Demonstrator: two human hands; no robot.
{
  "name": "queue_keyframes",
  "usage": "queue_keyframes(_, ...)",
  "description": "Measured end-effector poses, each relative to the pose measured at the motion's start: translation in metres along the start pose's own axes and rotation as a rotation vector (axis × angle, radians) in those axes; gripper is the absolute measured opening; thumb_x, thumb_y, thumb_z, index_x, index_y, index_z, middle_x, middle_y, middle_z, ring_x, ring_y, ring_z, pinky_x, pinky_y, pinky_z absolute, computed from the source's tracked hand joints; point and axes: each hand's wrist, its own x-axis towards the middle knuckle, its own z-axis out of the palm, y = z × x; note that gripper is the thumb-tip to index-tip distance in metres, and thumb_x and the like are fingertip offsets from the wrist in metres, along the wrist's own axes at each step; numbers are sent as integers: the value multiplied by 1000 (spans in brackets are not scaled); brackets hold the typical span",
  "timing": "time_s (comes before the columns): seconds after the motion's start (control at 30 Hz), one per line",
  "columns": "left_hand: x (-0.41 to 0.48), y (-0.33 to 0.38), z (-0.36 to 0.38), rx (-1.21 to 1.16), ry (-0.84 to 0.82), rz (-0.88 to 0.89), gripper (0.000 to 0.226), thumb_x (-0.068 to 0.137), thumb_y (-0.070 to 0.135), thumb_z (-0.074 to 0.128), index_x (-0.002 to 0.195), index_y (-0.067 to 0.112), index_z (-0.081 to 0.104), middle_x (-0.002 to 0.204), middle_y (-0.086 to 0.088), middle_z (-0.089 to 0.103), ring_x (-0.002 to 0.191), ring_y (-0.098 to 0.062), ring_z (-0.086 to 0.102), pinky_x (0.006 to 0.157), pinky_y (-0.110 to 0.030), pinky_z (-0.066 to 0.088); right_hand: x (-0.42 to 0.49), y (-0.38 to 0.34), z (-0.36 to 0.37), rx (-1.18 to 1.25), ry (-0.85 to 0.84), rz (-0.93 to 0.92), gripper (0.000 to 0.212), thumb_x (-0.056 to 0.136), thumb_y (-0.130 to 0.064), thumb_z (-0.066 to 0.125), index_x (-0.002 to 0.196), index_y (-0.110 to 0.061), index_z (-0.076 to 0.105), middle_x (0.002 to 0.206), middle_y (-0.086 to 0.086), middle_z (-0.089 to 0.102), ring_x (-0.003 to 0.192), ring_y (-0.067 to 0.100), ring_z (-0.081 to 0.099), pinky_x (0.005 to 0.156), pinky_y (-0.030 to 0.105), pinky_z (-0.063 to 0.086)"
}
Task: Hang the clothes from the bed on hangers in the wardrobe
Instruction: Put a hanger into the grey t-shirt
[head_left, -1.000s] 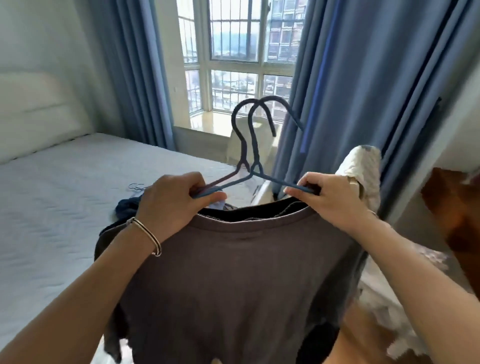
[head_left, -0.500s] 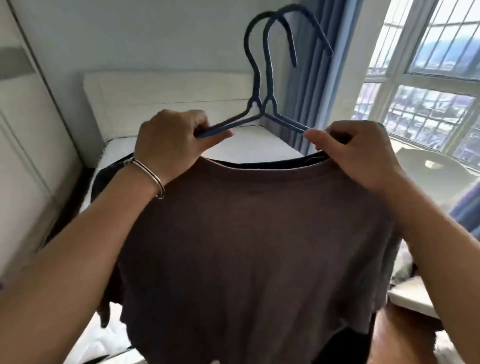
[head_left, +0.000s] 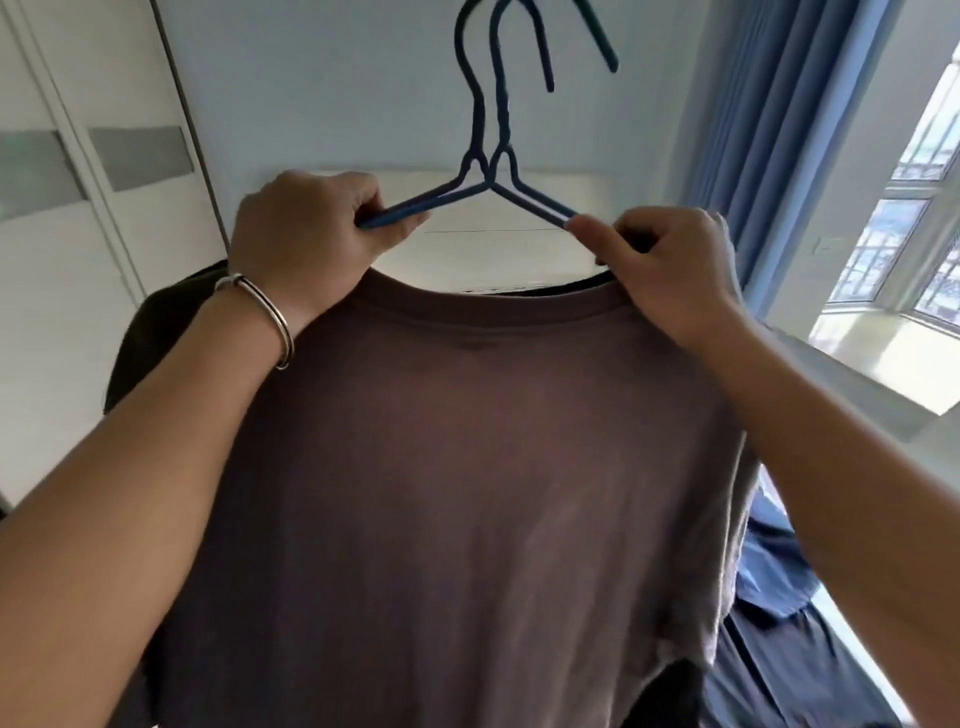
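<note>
Doors (head_left: 78, 218), white, fill the left edge; what lies behind them is hidden. Two blue hangers (head_left: 489, 182) are held up together, hook tops cut off at the top edge. A brown shirt (head_left: 467, 467) hangs from them, hiding most of a dark garment (head_left: 156, 332) behind. The left hand (head_left: 306, 244) grips their left arm; the right hand (head_left: 670, 265) pinches their right arm at the collar.

Blue curtain (head_left: 753, 130) hangs in vertical folds at far right and runs past the top of the view. To its right is a white-framed, multi-pane window (head_left: 914, 218) with daylight behind. The pale sill (head_left: 883, 353) beneath it is brightly lit. Plain pale wall (head_left: 322, 78) at far centre.
</note>
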Motion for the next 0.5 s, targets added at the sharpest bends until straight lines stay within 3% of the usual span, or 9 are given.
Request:
queue_keyframes(0.17,32,-69,62,-38,-79,-105,44,83,49,57,72,7,63,59,-9,53,59,-24,47,57,-29,33,60,6,84,19,-117,20,58,79,-63,53,67,-7,63,54,4,50,58,21,47,62,31,37)
queue_keyframes(0.33,8,-123,140,-71,-408,-245,42,81,54,56,65,15,52,56,-1,46,64,-23,48,46,-26,24,64,44,179,56,-413,91,53,81,-59,53,71,-8,65,61,5,57,62,19,51,59,30,38)
queue_keyframes(0.5,-60,-157,217,-57,-645,-301,42,80,58,52,64,20,42,57,1,44,66,-27,55,56,-27,29,22,91,258,-74,-640,156,44,84,-58,49,76,-18,64,67,-2,58,72,20,55,63,28,32)
